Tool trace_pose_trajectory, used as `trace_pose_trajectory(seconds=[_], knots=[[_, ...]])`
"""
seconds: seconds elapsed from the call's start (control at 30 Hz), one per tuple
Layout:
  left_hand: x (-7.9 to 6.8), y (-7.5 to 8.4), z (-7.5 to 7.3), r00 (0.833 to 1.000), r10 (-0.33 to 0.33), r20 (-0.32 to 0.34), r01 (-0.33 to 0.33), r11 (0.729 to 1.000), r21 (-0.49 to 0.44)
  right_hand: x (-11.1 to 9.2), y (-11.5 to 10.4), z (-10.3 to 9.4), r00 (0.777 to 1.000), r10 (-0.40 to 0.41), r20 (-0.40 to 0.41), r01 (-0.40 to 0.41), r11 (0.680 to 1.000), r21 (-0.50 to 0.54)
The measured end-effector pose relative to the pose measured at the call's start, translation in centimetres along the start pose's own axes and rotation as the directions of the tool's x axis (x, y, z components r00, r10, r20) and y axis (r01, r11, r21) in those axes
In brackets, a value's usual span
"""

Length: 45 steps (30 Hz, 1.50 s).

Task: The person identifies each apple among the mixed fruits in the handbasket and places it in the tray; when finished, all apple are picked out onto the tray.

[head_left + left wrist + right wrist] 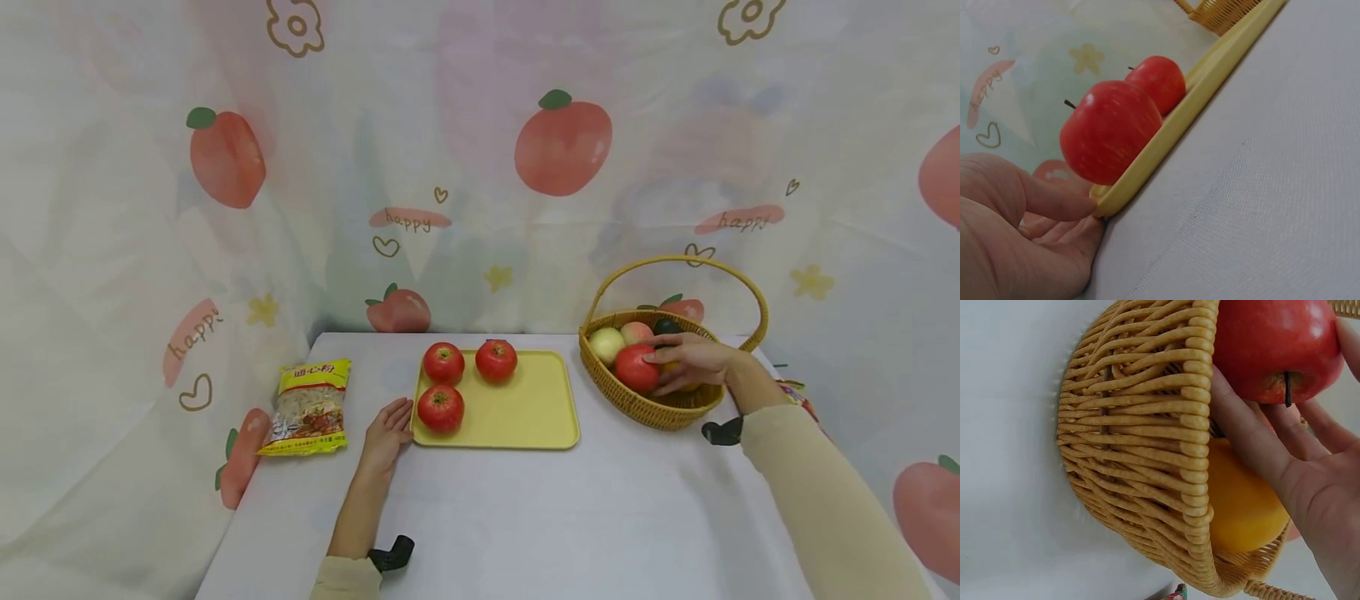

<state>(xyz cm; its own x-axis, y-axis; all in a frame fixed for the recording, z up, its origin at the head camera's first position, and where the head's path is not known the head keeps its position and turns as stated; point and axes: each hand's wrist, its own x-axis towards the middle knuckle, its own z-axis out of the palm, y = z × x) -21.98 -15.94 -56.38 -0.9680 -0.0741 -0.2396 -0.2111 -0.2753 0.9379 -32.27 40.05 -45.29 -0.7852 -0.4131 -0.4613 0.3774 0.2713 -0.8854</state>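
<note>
At the right, my right hand (693, 364) reaches into a woven basket (637, 407) and holds a red apple (637, 369) between thumb and fingers. The right wrist view shows that apple (1279, 350) stem toward the camera, beside a yellow-orange fruit (1241, 500). My left hand (386, 435) touches the left edge of a yellow tray (517, 408) with fairly straight fingers. At the tray's corner, the left wrist view shows fingertips (1088, 209) against the rim. Three red apples sit on the tray: front left (441, 408), back left (444, 363) and back middle (497, 361).
Inside the basket are also a pale round fruit (606, 345), a pinkish fruit (636, 332) and a dark green one (667, 327). Its tall handle (678, 258) arches above. A yellow food packet (309, 408) lies at the table's left. Printed cloth (480, 125) hangs behind.
</note>
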Motion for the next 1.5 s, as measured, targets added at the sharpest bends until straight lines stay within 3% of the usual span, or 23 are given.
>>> trace_pose_trajectory(seconds=[0.13,0.37,0.73,0.93,1.2,1.5], knots=[[0.0,0.0,0.0,1.000,0.009,0.005,-0.009,1.000,-0.006,-0.3,-0.5,0.2,1.000,-0.023,0.003,0.023,0.999,0.037],[0.0,-0.2,0.0,1.000,-0.001,0.003,0.001,1.000,-0.009,-1.0,-1.1,0.9,0.991,-0.134,0.007,0.134,0.990,0.032],[-0.2,0.3,-0.1,1.000,0.004,0.015,-0.003,1.000,-0.009,-1.9,-2.8,3.4,0.950,-0.312,-0.001,0.312,0.950,0.017],[-0.2,0.3,0.0,1.000,-0.002,0.007,0.002,1.000,-0.004,-2.2,-4.2,5.3,0.944,-0.326,-0.046,0.327,0.945,0.027],[-0.1,0.1,0.1,1.000,0.007,0.009,-0.007,1.000,-0.012,-2.0,-5.4,7.8,0.914,-0.404,0.028,0.400,0.912,0.094],[0.1,-0.1,-0.1,0.999,0.033,0.024,-0.033,0.999,-0.002,-0.9,-6.4,11.1,0.899,-0.431,-0.073,0.436,0.896,0.080]])
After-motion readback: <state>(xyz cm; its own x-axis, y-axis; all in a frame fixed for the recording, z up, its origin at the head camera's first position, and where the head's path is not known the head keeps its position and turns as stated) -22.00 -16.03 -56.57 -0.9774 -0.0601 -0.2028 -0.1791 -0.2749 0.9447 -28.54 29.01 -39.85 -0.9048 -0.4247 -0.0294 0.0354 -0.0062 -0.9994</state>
